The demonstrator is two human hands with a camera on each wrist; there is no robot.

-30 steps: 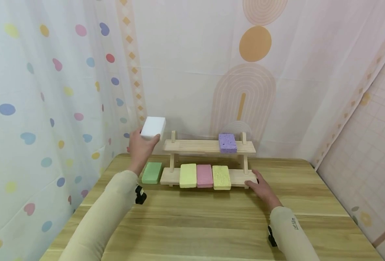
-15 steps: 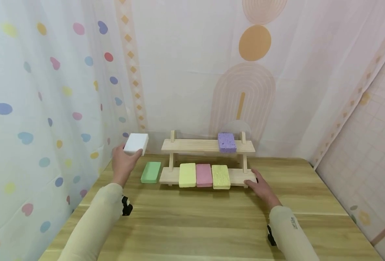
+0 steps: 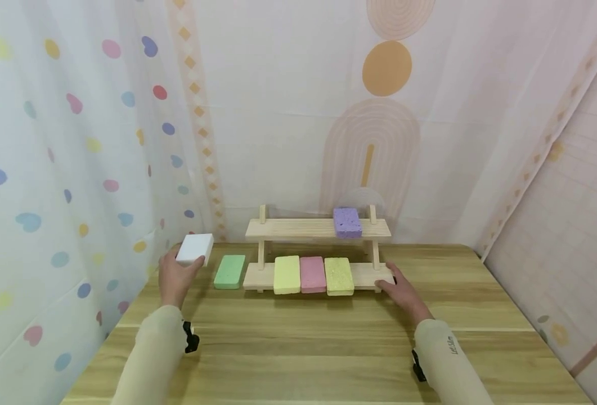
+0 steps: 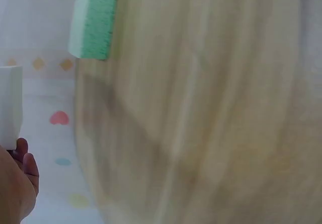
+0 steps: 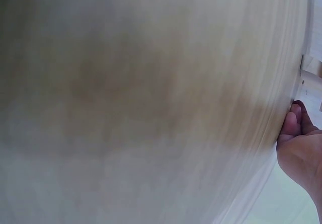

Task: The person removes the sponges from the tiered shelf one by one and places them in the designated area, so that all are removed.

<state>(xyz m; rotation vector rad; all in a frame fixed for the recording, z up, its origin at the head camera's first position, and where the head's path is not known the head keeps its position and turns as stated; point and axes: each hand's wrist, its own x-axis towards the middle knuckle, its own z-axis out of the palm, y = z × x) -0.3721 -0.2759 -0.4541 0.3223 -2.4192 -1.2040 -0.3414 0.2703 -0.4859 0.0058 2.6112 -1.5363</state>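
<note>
A smooth white sponge is pinched between the thumb and fingers of my left hand, raised at the table's left side. In the left wrist view, only part of this white sponge shows at the left edge. Just right of that hand, a green sponge lies on the table beside a two-tier wooden rack. My right hand grips the right end of the rack's lower tier, thumb in front. In the right wrist view, the right hand appears at the right edge.
On the lower tier, a pale yellow sponge, a pink sponge and a speckled yellow sponge sit side by side. A purple sponge rests on the upper tier's right part. Behind the wooden table hangs a patterned curtain.
My left hand has carried the white sponge left and down, from beside the upper tier to left of the green sponge. My right hand stays on the rack.
</note>
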